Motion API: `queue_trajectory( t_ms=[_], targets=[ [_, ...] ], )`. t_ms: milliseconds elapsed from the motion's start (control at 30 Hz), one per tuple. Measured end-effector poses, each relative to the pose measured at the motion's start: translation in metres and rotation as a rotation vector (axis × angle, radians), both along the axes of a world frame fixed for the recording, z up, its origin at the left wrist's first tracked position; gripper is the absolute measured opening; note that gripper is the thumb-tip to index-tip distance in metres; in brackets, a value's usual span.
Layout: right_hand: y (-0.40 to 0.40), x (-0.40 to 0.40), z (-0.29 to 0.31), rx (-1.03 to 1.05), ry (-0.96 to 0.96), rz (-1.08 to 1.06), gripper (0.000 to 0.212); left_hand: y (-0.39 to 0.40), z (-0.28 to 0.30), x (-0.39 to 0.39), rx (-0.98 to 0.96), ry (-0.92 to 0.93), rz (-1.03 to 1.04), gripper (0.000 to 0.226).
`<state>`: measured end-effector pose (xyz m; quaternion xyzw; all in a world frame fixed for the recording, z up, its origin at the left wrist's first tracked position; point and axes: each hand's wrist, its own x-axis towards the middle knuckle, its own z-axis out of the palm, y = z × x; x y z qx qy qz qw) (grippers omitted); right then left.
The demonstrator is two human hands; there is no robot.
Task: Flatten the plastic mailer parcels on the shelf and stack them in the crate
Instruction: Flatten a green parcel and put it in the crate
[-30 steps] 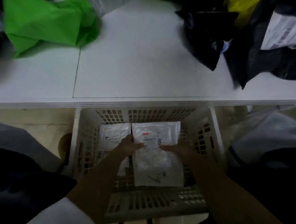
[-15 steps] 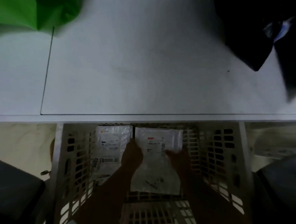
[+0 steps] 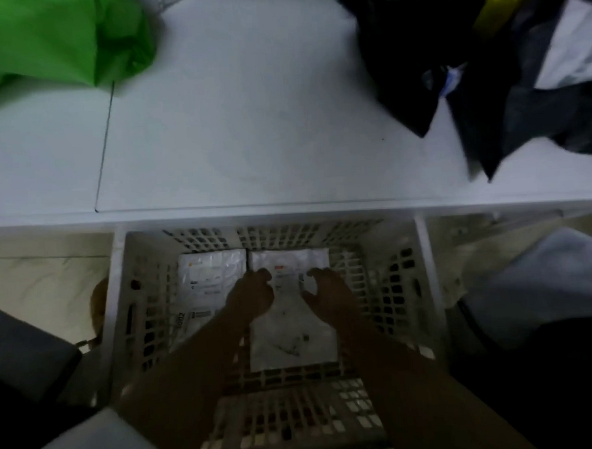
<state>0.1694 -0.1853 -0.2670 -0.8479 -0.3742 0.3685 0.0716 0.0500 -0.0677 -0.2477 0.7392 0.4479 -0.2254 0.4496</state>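
where it lies in the crate (image 3: 424, 286), the white mailer (image 3: 294, 341) looks flat — left hand (image 3: 252, 297), right hand (image 3: 329, 293) curled, empty.

Crate below the shelf's near edge, two mailers inside.

In the crate (image 3: 120, 302), one mailer (image 3: 208, 273) lies left, another mailer (image 3: 294, 341) just right of it. The shelf (image 3: 248, 123) carries one bag (image 3: 48, 38) far left and a heap of bags (image 3: 485, 77) far right.
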Motion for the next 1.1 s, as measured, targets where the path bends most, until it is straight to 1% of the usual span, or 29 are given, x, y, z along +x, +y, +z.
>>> queue_trajectory(
  t_ms=[67,100,133,200,267,333,400,433,533,600,700,767,867,900,967,1067,1100],
  targets=[
    [0.010,0.001,0.017,-0.022,-0.058,0.159,0.047,0.007,0.011,0.006,0.009,0.167,-0.108,0.041],
    [0.014,-0.001,0.027,-0.050,-0.073,0.239,0.046,0.007,0.020,0.009,0.026,0.234,-0.179,0.035],
    [0.017,-0.004,0.036,-0.105,-0.046,0.291,0.048,0.008,0.027,0.011,0.042,0.284,-0.281,0.032],
    [0.026,-0.008,0.056,-0.195,0.038,0.346,0.053,0.011,0.051,0.012,0.082,0.336,-0.424,0.029],
    [0.037,-0.012,0.084,-0.217,0.135,0.331,0.044,0.015,0.080,0.011,0.119,0.321,-0.466,0.024],
    [0.048,-0.013,0.115,-0.182,0.151,0.297,0.038,0.020,0.112,0.008,0.155,0.254,-0.408,0.020],
    [0.057,-0.013,0.148,-0.134,0.094,0.289,0.035,0.025,0.139,0.003,0.217,0.221,-0.369,0.024],
    [0.060,-0.014,0.164,-0.114,0.062,0.290,0.033,0.026,0.154,0.000,0.267,0.217,-0.377,0.024],
    [0.068,-0.022,0.212,-0.020,-0.099,0.332,0.029,0.028,0.204,-0.013,0.500,0.157,-0.394,0.018],
    [0.075,-0.023,0.238,0.013,-0.117,0.333,0.026,0.035,0.220,-0.014,0.588,0.114,-0.359,0.016],
    [0.093,-0.040,0.283,0.090,-0.131,0.369,0.033,0.059,0.252,-0.031,0.668,0.058,-0.307,0.021],
    [0.107,-0.042,0.301,0.183,-0.131,0.357,0.034,0.079,0.269,-0.034,0.770,0.026,-0.268,0.030],
    [0.139,-0.047,0.315,0.263,-0.258,0.335,0.029,0.104,0.289,-0.045,0.913,0.090,-0.191,0.035],
    [0.149,-0.048,0.316,0.273,-0.323,0.340,0.028,0.109,0.293,-0.047,0.934,0.099,-0.175,0.036],
    [0.171,-0.048,0.320,0.318,-0.381,0.335,0.024,0.123,0.300,-0.047,0.955,0.059,-0.139,0.038],
    [0.222,-0.056,0.325,0.453,-0.358,0.301,0.022,0.157,0.308,-0.059,1.030,0.040,-0.083,0.044],
    [0.233,-0.059,0.321,0.494,-0.342,0.300,0.025,0.164,0.307,-0.062,1.039,0.029,-0.066,0.046]
  ],
)
